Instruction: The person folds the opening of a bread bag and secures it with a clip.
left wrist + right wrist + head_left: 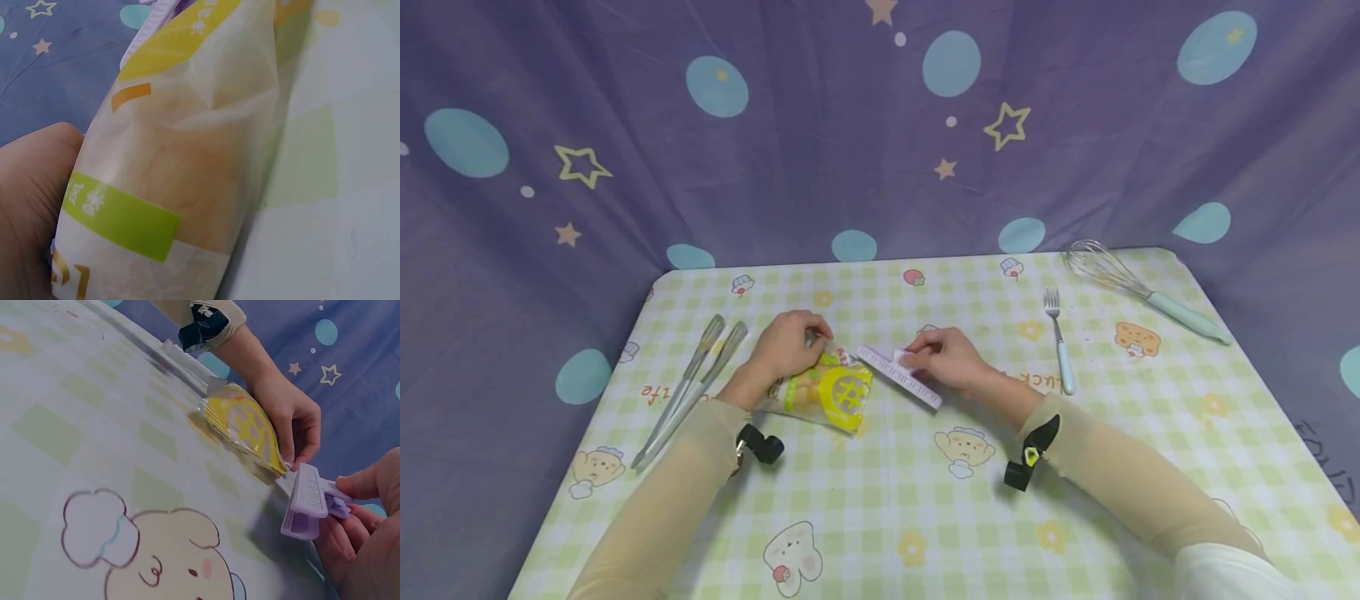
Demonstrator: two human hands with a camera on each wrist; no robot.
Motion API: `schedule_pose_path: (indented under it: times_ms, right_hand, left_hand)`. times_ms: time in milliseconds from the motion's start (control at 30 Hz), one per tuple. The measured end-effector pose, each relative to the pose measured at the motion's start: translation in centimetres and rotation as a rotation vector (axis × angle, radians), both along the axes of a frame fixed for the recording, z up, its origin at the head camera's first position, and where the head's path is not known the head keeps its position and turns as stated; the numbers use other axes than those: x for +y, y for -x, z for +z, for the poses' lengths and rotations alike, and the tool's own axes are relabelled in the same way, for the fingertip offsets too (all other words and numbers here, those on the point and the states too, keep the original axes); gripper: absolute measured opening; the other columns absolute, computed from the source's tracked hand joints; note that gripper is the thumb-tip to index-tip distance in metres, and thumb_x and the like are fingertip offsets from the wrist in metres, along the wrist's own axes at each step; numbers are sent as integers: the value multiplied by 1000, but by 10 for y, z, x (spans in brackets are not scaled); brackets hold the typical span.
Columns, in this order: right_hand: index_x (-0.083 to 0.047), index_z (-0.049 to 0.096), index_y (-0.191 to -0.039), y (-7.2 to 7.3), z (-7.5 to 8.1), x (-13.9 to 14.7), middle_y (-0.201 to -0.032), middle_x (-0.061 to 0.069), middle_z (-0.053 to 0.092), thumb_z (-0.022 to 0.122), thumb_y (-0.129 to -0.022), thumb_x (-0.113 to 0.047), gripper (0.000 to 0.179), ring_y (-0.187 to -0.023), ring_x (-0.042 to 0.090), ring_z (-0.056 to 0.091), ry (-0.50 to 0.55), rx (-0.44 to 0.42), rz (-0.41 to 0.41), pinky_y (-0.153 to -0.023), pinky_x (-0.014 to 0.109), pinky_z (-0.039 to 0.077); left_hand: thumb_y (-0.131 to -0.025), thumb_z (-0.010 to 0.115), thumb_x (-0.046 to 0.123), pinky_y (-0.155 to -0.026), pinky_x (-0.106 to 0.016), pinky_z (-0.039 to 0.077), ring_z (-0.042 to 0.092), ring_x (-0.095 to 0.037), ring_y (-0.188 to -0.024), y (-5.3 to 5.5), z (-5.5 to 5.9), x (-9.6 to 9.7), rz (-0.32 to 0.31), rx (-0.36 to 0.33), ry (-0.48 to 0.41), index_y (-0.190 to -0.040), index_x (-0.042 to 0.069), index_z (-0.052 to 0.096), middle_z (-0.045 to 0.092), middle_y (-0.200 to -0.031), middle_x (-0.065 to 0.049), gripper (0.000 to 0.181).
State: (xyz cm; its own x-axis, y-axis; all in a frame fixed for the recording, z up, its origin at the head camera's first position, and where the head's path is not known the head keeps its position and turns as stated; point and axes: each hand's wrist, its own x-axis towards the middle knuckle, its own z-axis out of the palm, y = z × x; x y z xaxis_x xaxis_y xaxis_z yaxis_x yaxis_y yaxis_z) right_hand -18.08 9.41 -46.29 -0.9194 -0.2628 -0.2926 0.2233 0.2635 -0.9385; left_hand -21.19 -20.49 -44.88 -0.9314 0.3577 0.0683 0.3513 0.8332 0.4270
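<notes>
Left hand (790,343) pinching the edge of a yellow-printed bag (846,396) on the checked tablecloth (865,508), right hand (951,360) gripping a lilac clip (898,379) — just beside the bag, contact indeterminate — tongs (688,393) at left, fork (1058,342) to the right, whisk (1150,296) at far right corner.
</notes>
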Motion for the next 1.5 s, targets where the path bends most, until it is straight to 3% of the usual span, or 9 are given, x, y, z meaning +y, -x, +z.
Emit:
schedule_pose_path:
  times_ms: [133, 900, 1500]
  right_hand:
    - [-2, 77, -105, -1, 1, -3, -83, 5, 75, 82, -92, -14, 19, -72, 16, 70, -19, -29, -26, -68, 26, 59]
    - [-3, 79, -105, -3, -3, -15, -88, 9, 79, 82, -92, -12, 17, -73, 17, 75, -32, -79, 9, -72, 30, 64]
    - [-5, 81, -102, -5, -2, -22, -84, 8, 78, 84, -92, -16, 15, -71, 16, 75, -73, -48, 30, -70, 29, 64]
  left_hand:
    - [-97, 69, 14, -89, -49, 58, 70, -27, -93, 1, -1, 0, 2, 2, 2, -96, 17, 80, 78, -102, -5, 12]
    - [-97, 68, 15, -88, -49, 58, 70, -27, -93, 2, -3, 1, 4, 10, -1, -95, 17, 79, 78, -103, -6, 12]
    - [-96, 68, 15, -86, -47, 57, 68, -25, -89, 1, -2, 1, 18, 3, 2, -94, 18, 79, 77, -103, -5, 11]
